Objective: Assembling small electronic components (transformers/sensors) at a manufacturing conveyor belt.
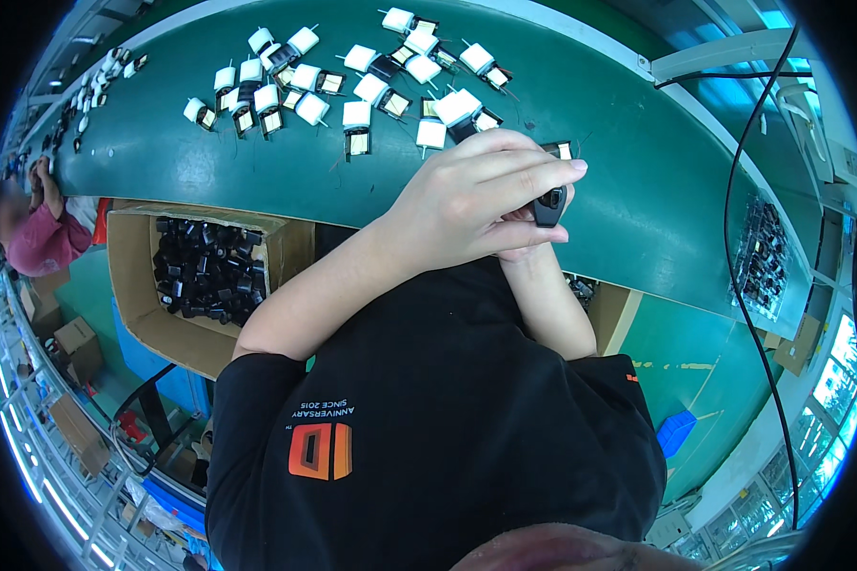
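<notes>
Black part [548, 207], right of upper centre, is clamped between left hand [471, 195] and right hand [525, 252]; black shirt [457, 400], lower centre, bears inverted white lettering [322, 407].

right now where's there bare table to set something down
Bare green table lies between the right hand and the bagged dark parts, and between the white-capped parts and the cardboard box. The far middle, under those parts, is crowded.
</notes>
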A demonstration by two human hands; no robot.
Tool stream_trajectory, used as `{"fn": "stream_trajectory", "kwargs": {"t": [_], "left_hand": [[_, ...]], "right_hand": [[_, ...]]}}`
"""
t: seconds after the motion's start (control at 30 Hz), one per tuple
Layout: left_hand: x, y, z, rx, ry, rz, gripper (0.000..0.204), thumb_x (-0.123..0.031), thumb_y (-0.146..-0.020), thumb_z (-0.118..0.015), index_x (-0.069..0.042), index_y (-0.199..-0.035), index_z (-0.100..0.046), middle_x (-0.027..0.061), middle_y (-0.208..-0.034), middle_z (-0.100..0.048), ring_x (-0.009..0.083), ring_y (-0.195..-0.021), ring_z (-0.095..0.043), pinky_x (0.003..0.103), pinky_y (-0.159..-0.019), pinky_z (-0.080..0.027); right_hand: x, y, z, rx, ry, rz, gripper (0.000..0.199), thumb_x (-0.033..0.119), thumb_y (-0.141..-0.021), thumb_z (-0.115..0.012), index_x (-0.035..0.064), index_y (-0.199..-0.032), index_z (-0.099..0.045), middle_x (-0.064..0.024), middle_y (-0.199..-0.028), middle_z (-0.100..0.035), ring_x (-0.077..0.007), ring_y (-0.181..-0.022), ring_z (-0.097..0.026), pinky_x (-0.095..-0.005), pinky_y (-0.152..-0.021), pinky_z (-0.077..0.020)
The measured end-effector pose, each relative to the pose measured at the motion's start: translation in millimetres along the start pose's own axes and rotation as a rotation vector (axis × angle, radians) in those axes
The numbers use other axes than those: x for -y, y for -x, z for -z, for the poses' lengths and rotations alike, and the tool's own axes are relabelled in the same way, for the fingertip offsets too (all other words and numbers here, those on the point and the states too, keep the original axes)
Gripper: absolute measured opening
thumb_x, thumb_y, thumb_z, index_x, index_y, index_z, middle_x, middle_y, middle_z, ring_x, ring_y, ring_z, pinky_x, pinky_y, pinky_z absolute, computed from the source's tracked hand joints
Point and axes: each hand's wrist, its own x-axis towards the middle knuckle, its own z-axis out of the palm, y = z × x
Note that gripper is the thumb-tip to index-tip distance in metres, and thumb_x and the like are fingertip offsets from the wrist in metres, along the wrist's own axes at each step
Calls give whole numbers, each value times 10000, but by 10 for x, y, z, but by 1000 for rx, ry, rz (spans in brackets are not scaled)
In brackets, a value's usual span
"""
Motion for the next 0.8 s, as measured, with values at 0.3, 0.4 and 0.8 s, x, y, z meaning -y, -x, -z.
{"fn": "stream_trajectory", "kwargs": {"t": [0.3, 0.4, 0.8], "left_hand": [[-71, -20, 16, 37, -83, 2, 542, -278, -683, -808, -102, -1170, -648, 31, -962, -669, 221, -924, -612, 315, -724, -543], [-92, -12, 24, 51, -125, 12, 541, -271, -679, -806, -103, -1169, -652, 29, -952, -663, 218, -919, -610, 314, -714, -542], [-106, -30, 47, 46, -97, -30, 596, -255, -641, -837, -30, -1161, -651, 90, -969, -670, 274, -898, -638, 346, -764, -542]], "right_hand": [[206, -238, 269, 604, 367, -95, 263, 238, -739, -692, 148, -946, -557, -50, -988, -596, -189, -888, -636, -326, -732, -557], [158, -227, 242, 594, 370, -119, 263, 226, -736, -675, 147, -958, -558, -51, -994, -594, -194, -887, -636, -338, -741, -556], [38, -126, 167, 598, 325, -126, 244, 200, -749, -618, 183, -989, -578, -47, -991, -622, -203, -913, -637, -353, -791, -540]]}}
